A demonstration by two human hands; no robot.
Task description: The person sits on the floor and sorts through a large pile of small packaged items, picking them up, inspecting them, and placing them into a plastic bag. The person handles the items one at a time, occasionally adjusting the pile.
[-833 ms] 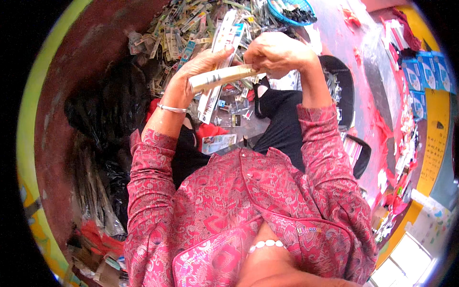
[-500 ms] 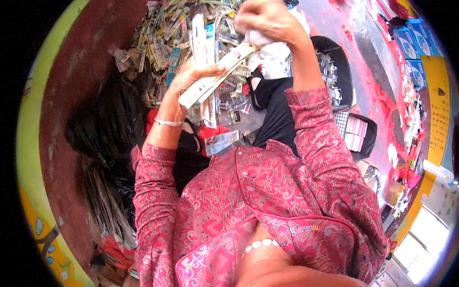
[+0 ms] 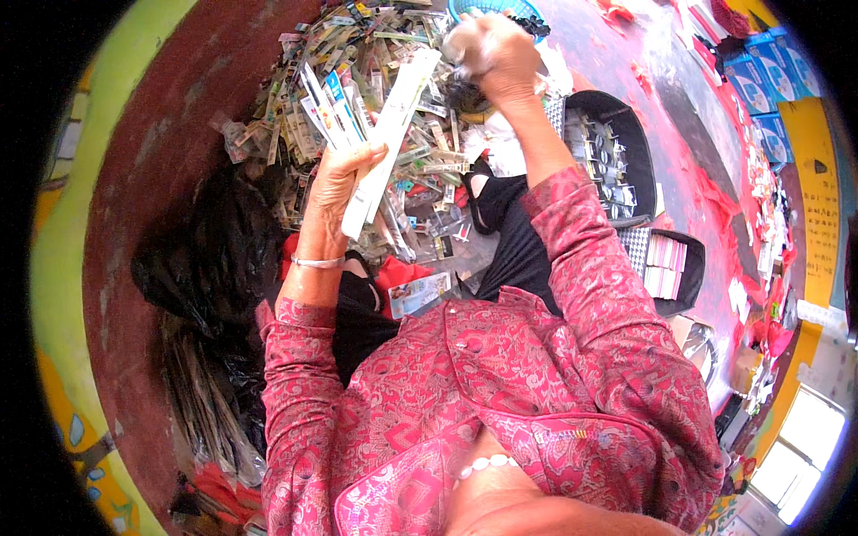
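L hand (image 3: 344,174) grip pinching long white strip (image 3: 393,134) + slim packs (image 3: 338,100); R hand (image 3: 499,61) blurred, I can't tell grip. Fanned packs might slip if hold loosens, imo.

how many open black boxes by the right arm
2. The larger box is beside the right forearm; the smaller box, holding striped bundles, is lower in view. More may be hidden.
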